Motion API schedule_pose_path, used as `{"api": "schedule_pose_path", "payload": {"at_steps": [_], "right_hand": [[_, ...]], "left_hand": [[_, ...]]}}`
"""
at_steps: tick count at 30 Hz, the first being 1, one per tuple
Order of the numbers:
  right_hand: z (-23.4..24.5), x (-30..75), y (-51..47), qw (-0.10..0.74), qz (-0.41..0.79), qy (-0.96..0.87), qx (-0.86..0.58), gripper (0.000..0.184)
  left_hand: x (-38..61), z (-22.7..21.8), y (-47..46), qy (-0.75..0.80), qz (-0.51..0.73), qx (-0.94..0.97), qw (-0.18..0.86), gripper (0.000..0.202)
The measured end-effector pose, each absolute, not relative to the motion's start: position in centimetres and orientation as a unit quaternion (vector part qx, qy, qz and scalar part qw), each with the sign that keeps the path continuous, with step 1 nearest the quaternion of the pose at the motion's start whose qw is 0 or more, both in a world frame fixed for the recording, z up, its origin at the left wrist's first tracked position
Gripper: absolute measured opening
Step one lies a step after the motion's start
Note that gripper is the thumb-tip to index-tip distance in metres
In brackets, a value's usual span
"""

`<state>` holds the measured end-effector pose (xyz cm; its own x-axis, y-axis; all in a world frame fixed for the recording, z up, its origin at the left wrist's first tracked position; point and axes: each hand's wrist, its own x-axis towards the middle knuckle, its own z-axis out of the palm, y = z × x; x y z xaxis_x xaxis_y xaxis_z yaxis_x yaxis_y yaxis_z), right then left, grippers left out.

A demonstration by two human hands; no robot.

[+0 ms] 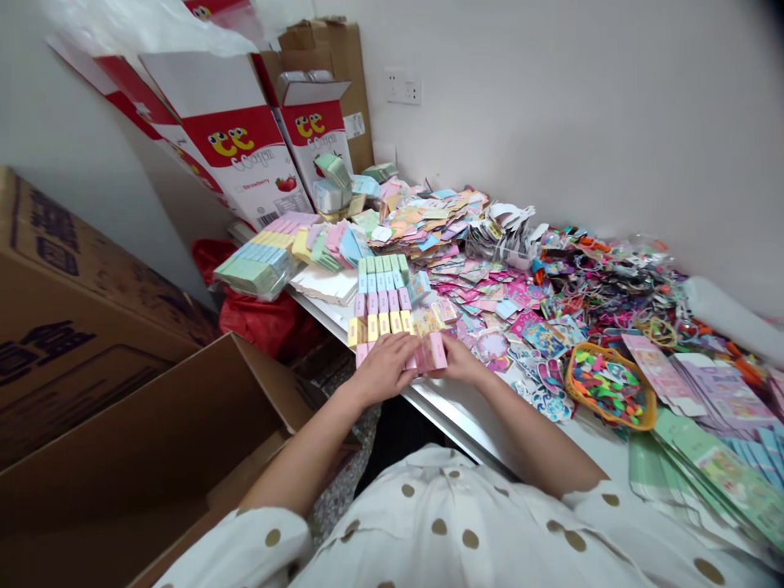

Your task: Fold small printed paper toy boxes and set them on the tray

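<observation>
1. The left hand point(385, 369) lies palm-down with its fingers extended, spread over the near end of the rows of pastel paper packets point(380, 298). It does not look closed on anything.
2. The right hand point(461, 361) is just beside it, its fingers bent lightly against a pink packet point(432, 351). This view cannot settle whether they are gripping it or only touching it.
3. The pink packet sits between the hands, apparently a little nearer the right. Its long axis seems to run roughly front to back, tilted slightly, though the fingers hide its ends.
4. The pastel rows stretch from the hands toward the wall in blue, pink and yellow bands, near the front edge of the white counter point(447, 402).
5. To the right are heaped sticker sheets point(483, 298), a tangle of hair ties point(612, 294) and an orange woven basket point(603, 385) of colored pieces. Farther back on the left stand a bag of bundled packets point(251, 273) and red-and-white strawberry cartons point(236, 155).
6. Below the counter on the left are a red plastic bag point(260, 322) and an open cardboard carton point(147, 441).
7. The hands cover the nearest packets, so their number and edges are hidden. Any print on the packets is too small to read, and the carton's lower part is cut off by the frame.
</observation>
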<state>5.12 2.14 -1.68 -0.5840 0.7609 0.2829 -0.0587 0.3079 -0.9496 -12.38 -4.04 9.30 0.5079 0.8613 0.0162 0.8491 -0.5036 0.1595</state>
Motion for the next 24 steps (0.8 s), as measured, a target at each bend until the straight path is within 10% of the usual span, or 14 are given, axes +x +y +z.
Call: {"api": "schedule_pose_path", "payload": {"at_steps": [8, 14, 24], "right_hand": [[1.2, 3.4, 1.4, 0.322, 0.527, -0.736, -0.278, 0.056], [0.9, 2.6, 0.4, 0.31, 0.592, -0.705, -0.24, 0.063], [0.6, 2.4, -1.6, 0.383, 0.432, -0.757, -0.306, 0.079]], "left_hand": [[-16.2, 9.7, -6.1, 0.716, 0.37, 0.592, -0.002, 0.044], [-17.3, 6.3, -6.1, 0.722, 0.478, 0.418, 0.272, 0.055], [-17.8, 5.2, -5.5, 0.583, 0.633, 0.274, 0.43, 0.047]]}}
